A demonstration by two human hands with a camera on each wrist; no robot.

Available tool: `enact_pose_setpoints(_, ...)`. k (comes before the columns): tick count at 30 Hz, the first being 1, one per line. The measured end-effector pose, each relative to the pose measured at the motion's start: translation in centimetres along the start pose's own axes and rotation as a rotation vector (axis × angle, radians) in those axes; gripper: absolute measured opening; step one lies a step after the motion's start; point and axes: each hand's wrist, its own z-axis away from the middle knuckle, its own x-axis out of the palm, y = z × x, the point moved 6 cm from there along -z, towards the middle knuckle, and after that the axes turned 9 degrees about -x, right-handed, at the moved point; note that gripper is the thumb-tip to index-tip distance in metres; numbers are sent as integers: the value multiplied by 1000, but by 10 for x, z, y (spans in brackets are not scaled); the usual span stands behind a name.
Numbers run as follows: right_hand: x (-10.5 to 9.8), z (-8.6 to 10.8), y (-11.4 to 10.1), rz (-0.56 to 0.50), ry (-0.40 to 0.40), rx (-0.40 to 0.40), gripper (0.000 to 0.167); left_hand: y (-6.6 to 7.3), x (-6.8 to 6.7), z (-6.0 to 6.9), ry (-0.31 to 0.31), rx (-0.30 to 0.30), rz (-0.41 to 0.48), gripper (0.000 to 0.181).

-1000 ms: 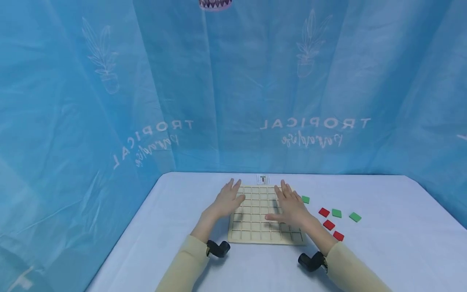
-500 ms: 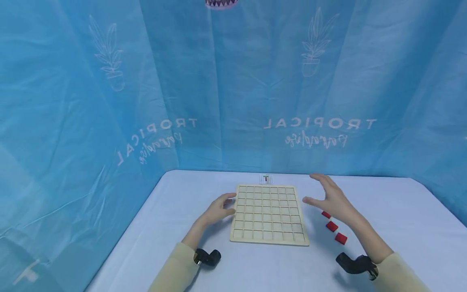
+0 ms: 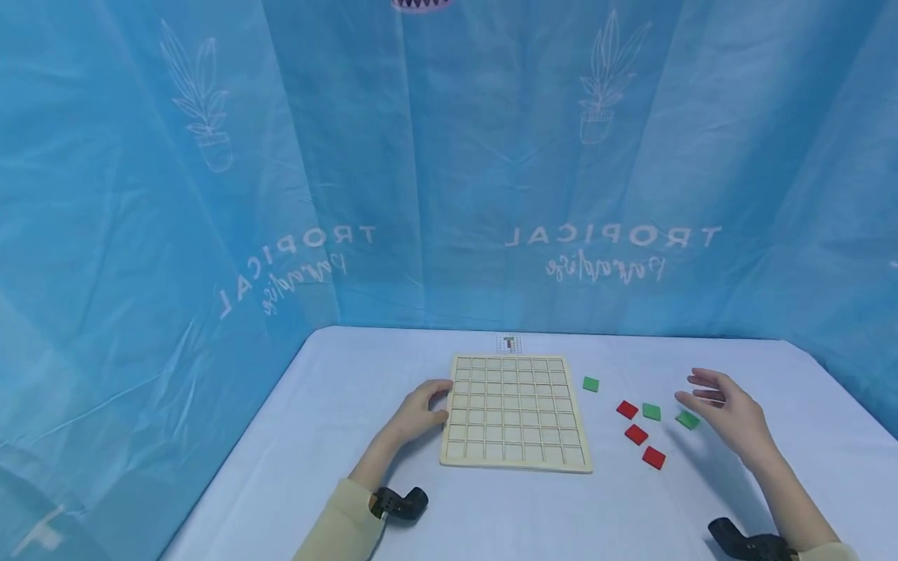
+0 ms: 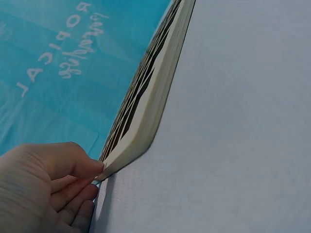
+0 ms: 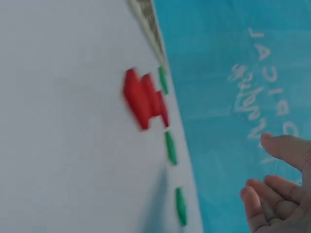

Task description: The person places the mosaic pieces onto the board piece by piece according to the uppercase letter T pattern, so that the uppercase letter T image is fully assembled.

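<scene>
A pale wooden grid board (image 3: 515, 413) lies flat on the table with its squares bare. My left hand (image 3: 414, 411) holds its left edge, thumb and fingers bent against the rim; in the left wrist view the thumb (image 4: 80, 162) meets the board's edge (image 4: 141, 128). Off to the right, my right hand (image 3: 733, 413) hovers over the table with loosely bent fingers and nothing in them. Closest to it is a green tile (image 3: 687, 420). Two other green tiles, one (image 3: 651, 411) beside the red ones and one (image 3: 591, 384) by the board, lie farther left.
Three red tiles, the far one (image 3: 627, 410), the middle one (image 3: 636, 434) and the near one (image 3: 654, 457), form a slanting row right of the board. A small printed grid card (image 3: 508, 344) lies behind the board. Blue curtains (image 3: 463, 171) enclose the white table (image 3: 519, 514).
Both hands have come away from above the board. The left has gone to its left edge; the right has swung far right, past the tiles. The tiles have stayed in place.
</scene>
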Motion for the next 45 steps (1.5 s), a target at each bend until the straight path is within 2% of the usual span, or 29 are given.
enact_pose_setpoints(2,1,9,9,11,-30,31,73,-1,1,3,-5,2,-13,52)
enact_pose_setpoints(6,3,17,29,44,-25,80,75,0,2,6,-9,1,-13,53)
enact_pose_setpoints(14,11,20,56,144,-5,48,74,2,0,3,12,4,-21,52)
enact_pose_setpoints(17,14,20,56,156,-10,15,70,1,0,1,12,8,-20,52)
enact_pose_setpoints(24,16,21,54,212,35,-83,47,0,0,2,6,11,-13,52)
enact_pose_setpoints(33,16,20,49,227,57,-77,59,1,0,2,9,21,-20,52)
enact_pose_setpoints(45,15,15,44,260,110,-136,44,1,-2,1,18,7,-15,52)
